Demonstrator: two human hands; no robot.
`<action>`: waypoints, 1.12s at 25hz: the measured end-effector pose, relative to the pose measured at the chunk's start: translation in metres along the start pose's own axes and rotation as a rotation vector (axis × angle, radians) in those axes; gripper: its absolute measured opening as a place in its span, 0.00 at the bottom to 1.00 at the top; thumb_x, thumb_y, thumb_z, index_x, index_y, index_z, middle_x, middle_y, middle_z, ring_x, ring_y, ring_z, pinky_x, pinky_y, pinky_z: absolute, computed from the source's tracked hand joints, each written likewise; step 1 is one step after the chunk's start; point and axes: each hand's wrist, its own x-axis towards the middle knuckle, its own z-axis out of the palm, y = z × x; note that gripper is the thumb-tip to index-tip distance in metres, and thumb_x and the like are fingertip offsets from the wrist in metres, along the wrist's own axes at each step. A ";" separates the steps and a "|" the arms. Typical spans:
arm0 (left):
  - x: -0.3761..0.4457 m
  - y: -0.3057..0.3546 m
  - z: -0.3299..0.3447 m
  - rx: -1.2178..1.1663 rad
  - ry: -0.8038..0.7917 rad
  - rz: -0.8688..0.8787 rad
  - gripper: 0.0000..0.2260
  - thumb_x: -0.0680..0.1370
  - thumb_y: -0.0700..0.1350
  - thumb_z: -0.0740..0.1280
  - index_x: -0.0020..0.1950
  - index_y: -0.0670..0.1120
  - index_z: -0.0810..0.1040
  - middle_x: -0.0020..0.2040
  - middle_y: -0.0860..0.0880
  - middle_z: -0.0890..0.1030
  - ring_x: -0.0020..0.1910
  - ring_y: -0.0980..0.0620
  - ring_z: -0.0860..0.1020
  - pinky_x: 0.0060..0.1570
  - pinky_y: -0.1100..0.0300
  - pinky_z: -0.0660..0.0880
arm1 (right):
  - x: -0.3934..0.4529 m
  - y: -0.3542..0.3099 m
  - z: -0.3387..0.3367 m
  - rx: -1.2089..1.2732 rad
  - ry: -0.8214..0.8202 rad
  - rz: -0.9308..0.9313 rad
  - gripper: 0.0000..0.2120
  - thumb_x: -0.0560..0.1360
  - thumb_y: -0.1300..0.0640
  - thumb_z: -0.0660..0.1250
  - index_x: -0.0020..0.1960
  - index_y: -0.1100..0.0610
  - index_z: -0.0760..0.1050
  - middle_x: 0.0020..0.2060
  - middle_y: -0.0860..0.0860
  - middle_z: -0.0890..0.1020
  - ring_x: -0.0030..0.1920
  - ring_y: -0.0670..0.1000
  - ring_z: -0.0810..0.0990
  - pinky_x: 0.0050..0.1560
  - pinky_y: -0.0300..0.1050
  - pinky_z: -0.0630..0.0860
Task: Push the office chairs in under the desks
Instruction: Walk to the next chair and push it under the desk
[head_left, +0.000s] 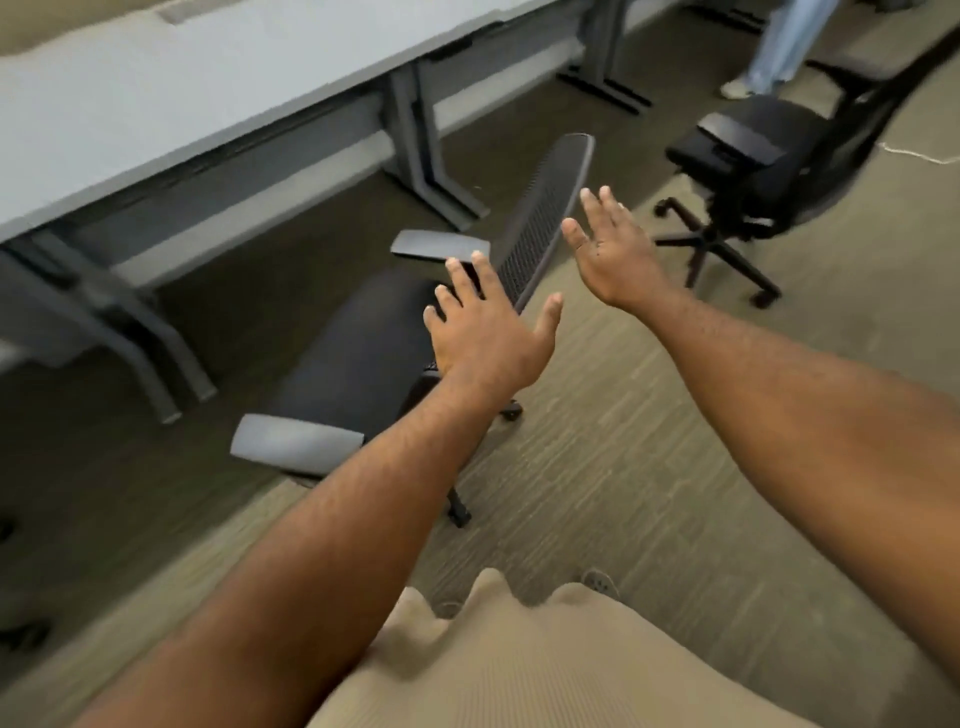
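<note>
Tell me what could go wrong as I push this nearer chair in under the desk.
Both hands, left and right, are open and off the backrest, so a one-sided push might spin the chair. The far armrest or base could catch the desk leg ahead. The second chair stands nearby.
</note>
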 end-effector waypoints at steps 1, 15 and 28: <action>-0.001 0.002 -0.001 -0.039 0.009 -0.067 0.45 0.74 0.74 0.43 0.80 0.43 0.43 0.81 0.40 0.47 0.78 0.37 0.51 0.74 0.40 0.50 | 0.016 0.003 -0.003 0.005 -0.021 -0.054 0.35 0.79 0.31 0.43 0.80 0.47 0.51 0.81 0.53 0.51 0.79 0.55 0.49 0.76 0.56 0.47; 0.023 -0.036 -0.019 0.031 0.198 -0.612 0.46 0.70 0.78 0.38 0.81 0.51 0.46 0.81 0.43 0.50 0.78 0.40 0.52 0.75 0.40 0.51 | 0.160 -0.033 0.005 -0.106 -0.119 -0.329 0.46 0.71 0.23 0.35 0.79 0.48 0.57 0.80 0.52 0.53 0.79 0.56 0.49 0.75 0.60 0.41; 0.132 -0.245 -0.062 0.052 0.297 -0.892 0.41 0.73 0.73 0.40 0.81 0.51 0.48 0.82 0.46 0.46 0.79 0.43 0.46 0.75 0.42 0.45 | 0.254 -0.112 0.053 -0.298 -0.288 -0.511 0.48 0.69 0.22 0.31 0.74 0.45 0.68 0.77 0.52 0.64 0.78 0.54 0.57 0.75 0.61 0.44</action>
